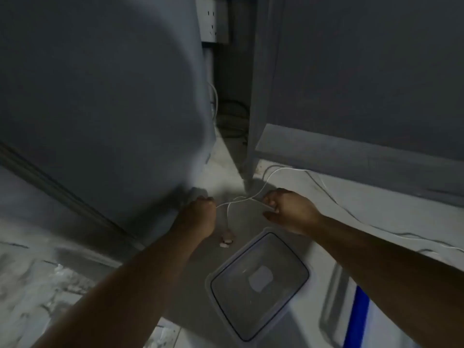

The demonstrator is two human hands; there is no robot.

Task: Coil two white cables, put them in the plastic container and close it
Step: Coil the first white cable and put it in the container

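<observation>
White cable (253, 197): thin, limp, light. You are pinching it, left hand (199, 217) fisted, right hand (288, 212) closed; slide along it; plastic container (258, 285) lidded.

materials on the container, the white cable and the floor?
Container: looks like clear, smooth plastic; the grey floor shows through it and a dark line runs round its rim. Whether its lid is on, I cannot tell.
Cable: thin, white, flexible, bending in loose loops, so probably a plastic or rubber sheath.
Floor: hard, pale, with grey veining, perhaps marble-look tile or stone; blur leaves it open.
</observation>
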